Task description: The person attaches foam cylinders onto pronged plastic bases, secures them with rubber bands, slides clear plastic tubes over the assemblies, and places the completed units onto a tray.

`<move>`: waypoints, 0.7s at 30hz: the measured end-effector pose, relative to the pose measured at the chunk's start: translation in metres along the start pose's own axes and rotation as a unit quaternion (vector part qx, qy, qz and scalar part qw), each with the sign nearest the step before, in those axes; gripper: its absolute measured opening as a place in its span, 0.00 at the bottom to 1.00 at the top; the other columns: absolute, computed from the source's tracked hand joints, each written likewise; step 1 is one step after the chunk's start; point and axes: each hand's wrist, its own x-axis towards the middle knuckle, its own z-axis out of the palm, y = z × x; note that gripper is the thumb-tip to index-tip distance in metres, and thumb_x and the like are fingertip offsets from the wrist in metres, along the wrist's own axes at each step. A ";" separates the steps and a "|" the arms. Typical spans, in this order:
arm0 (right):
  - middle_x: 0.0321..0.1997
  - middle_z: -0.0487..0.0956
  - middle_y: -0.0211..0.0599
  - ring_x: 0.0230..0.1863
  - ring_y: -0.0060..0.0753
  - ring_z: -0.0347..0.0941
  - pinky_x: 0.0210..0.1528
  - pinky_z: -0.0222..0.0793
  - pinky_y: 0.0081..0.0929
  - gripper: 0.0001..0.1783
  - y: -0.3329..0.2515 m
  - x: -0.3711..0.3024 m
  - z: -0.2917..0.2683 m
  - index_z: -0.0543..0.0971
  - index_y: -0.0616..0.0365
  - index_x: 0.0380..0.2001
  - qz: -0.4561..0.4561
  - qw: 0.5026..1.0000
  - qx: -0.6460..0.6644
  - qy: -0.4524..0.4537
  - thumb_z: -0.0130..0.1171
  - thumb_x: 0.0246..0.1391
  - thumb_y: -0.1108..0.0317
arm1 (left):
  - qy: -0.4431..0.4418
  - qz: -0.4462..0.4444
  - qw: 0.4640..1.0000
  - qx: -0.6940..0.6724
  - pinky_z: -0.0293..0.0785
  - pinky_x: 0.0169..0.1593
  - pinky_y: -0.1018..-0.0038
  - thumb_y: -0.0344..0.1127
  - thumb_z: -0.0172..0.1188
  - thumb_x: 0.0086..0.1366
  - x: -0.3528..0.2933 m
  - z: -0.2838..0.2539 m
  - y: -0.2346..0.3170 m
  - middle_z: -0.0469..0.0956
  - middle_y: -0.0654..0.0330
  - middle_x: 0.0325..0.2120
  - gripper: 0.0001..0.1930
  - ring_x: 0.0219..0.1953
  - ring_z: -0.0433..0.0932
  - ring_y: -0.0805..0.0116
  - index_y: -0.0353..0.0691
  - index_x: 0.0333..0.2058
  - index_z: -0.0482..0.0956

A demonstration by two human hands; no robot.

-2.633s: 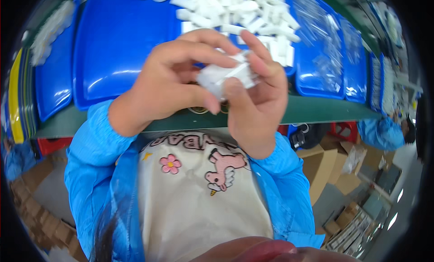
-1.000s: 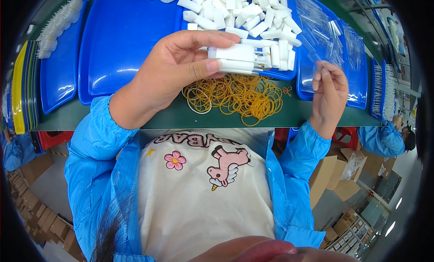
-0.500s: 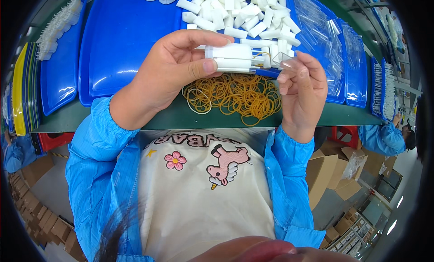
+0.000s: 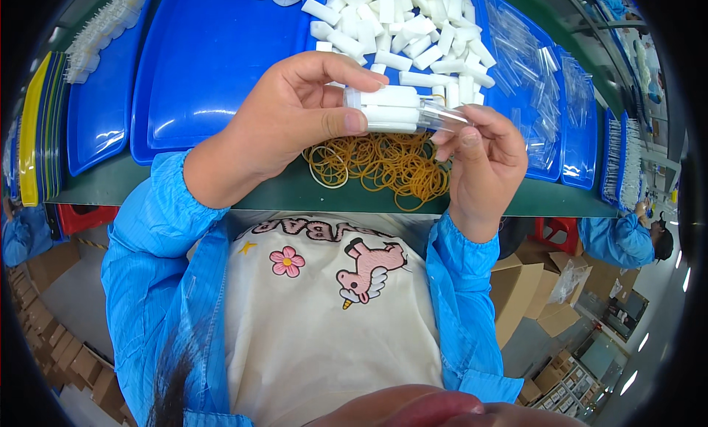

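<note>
My left hand (image 4: 287, 117) is closed round one end of an assembly of white blocks (image 4: 392, 108) with a clear end piece, thumb in front and fingers behind. A clear plastic sleeve (image 4: 441, 118) is pinched between the thumb and fingers of my right hand (image 4: 487, 154). Its left end meets the right end of the assembly; how far it overlaps, I cannot tell. Just below lies a heap of tan rubber bands (image 4: 383, 165) on the green table (image 4: 295, 199). Behind the hands, many loose white blocks (image 4: 413, 32) fill a blue tray.
To the left are a large bare-bottomed blue tray (image 4: 210, 66) and a narrower one (image 4: 103, 125) with translucent spiky parts (image 4: 107, 32). Clear plastic pieces (image 4: 520, 58) lie in blue trays on the right. Cardboard boxes (image 4: 520, 294) stand on the floor; a co-worker's blue sleeve (image 4: 612, 241) shows far right.
My right hand has brought the clear sleeve left and slightly down against the assembly's thin right end. The assembly has shifted a little right and down in my left hand.
</note>
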 end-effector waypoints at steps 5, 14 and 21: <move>0.41 0.80 0.48 0.35 0.30 0.79 0.32 0.74 0.21 0.11 -0.007 -0.004 0.002 0.76 0.67 0.44 -0.004 1.000 -0.014 0.000 0.57 0.58 0.79 | 0.004 -0.017 1.000 -0.008 0.73 0.57 0.66 0.38 0.71 0.56 -0.001 0.001 0.001 0.75 0.54 0.47 0.19 0.52 0.75 0.63 0.38 0.42 0.76; 0.43 0.78 0.47 0.37 0.33 0.80 0.34 0.76 0.22 0.11 -0.009 -0.007 0.004 0.77 0.68 0.43 -0.027 0.998 -0.057 -0.008 0.58 0.56 0.81 | -0.033 -0.013 0.999 -0.018 0.72 0.57 0.68 0.37 0.72 0.55 -0.001 -0.003 -0.002 0.75 0.57 0.45 0.18 0.52 0.75 0.64 0.39 0.42 0.77; 0.43 0.79 0.49 0.39 0.37 0.81 0.34 0.77 0.24 0.11 0.003 -0.015 0.015 0.75 0.65 0.44 -0.053 0.997 -0.011 0.058 0.58 0.57 0.79 | -0.067 0.011 0.996 0.055 0.70 0.54 0.76 0.34 0.69 0.58 0.000 0.000 0.005 0.72 0.61 0.40 0.20 0.46 0.73 0.71 0.35 0.48 0.79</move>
